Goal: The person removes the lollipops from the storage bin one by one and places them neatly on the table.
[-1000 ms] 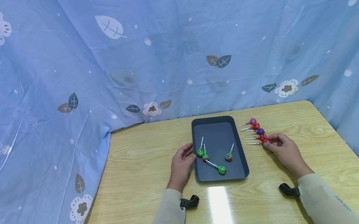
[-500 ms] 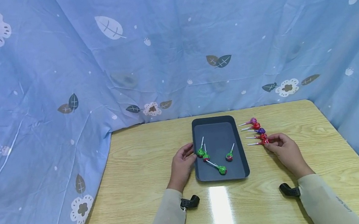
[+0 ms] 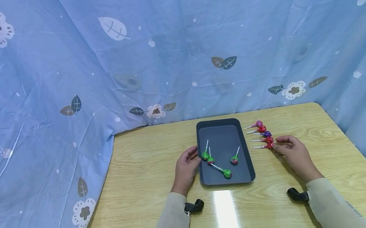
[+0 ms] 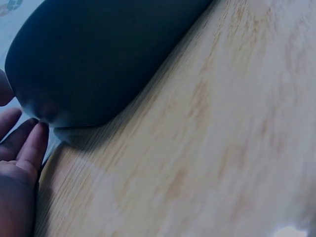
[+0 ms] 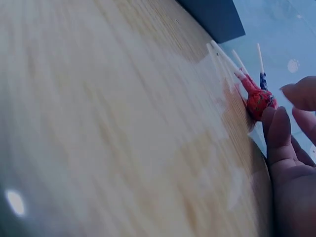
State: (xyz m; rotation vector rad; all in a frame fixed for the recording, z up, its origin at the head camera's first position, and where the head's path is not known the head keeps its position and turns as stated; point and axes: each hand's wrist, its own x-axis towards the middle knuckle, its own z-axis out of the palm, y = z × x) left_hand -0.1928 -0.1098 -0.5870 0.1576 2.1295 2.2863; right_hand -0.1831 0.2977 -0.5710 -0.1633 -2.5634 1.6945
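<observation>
In the head view, a dark grey tray (image 3: 222, 134) holds several green-wrapped lollipops (image 3: 227, 173). Against the tray's left side rests my left hand (image 3: 185, 168); the left wrist view has its fingertips touching the outside of the wall (image 4: 89, 64). Right of the tray, several lollipops lie in a column, sticks pointing left: a pink one (image 3: 259, 123), red ones and a purple one (image 3: 267, 133). My right hand (image 3: 294, 154) is at the nearest red lollipop (image 3: 270, 145), fingertips right at its round head. In the right wrist view the thumb (image 5: 301, 94) stands apart from the fingers.
The wooden table (image 3: 141, 164) is backed by a blue patterned curtain (image 3: 163, 56) that also hangs along both sides. Black wrist-worn devices (image 3: 194, 206) sit on both forearms. Light glares off the table in front of the tray.
The right hand has eased slightly to the right, and its fingers have loosened from the nearest red lollipop, which sits slightly further left. The left hand and tray have stayed in place.
</observation>
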